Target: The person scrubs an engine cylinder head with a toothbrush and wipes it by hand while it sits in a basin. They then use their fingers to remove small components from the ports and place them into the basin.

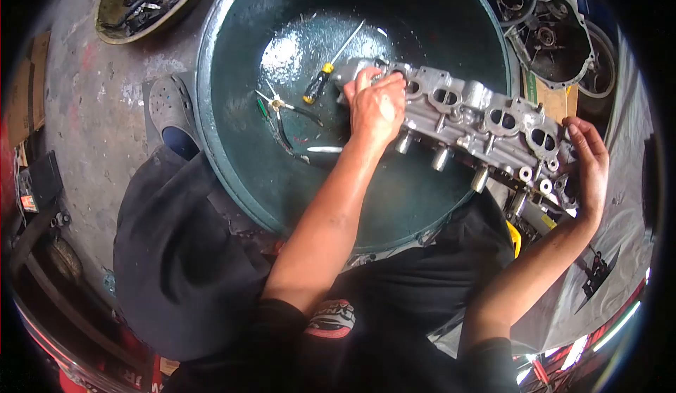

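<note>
A grey metal cylinder head with several oval ports facing up lies slantwise over the right side of a dark green round tub. My left hand is closed over its left end, fingers curled at a port; what lies beneath the fingertips is hidden. Gripping the right end is my right hand, with the fingers bent around the edge. Inside the tub, left of my left hand, are a yellow-and-black screwdriver and a pair of pliers with spread handles.
Top left stands a round basin holding dark parts. A large engine casing sits at the upper right. Grey plastic sheeting covers the right side. My foot in a grey clog is beside the tub.
</note>
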The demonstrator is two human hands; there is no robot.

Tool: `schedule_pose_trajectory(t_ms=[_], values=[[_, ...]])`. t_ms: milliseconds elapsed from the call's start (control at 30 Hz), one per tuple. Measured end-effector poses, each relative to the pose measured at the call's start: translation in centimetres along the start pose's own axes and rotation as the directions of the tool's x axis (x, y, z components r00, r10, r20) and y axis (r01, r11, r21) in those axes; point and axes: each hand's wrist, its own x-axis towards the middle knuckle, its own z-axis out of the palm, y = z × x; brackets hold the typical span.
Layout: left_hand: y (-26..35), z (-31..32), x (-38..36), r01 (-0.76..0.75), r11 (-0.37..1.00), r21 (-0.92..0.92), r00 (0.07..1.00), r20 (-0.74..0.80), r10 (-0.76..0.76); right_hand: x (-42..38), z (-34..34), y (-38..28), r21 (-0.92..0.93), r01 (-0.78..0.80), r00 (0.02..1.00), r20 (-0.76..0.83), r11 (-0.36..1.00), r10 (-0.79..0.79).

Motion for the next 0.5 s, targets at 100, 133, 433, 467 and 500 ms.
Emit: schedule_pose_trajectory(t_ms=[100,133,433,467,500], values=[[0.1,0.5,0.5,-0.027,1.0,0.002,1.0,0.002,0.027,0.0,0.3,0.6,0.045,0.016,1.0,-0.013,0.999,-0.015],[0.2,1.0,0.8,-0.06,0.997,0.04,0.998,-0.022,0.061,-0.5,0.3,-0.1,0.034,-0.001,1.0,-0.004,0.999,0.001],[-0.3,2.1,1.0,0.051,0.99,0.13,0.996,-0.077,-0.042,-0.1,0.1,0.4,0.113,-0.019,1.0,-0.02,0.993,0.022],[-0.4,1.9,0.4,0.1,0.994,-0.039,0.993,-0.054,-0.102,-0.1,-0.1,0.1,0.07,-0.024,1.0,0.005,0.997,0.024],[0.0,1.2,0.4,0.099,0.995,-0.015,0.995,-0.016,-0.1,0.0,0.3,0.3,0.109,0.008,0.999,-0.035,0.994,-0.005]])
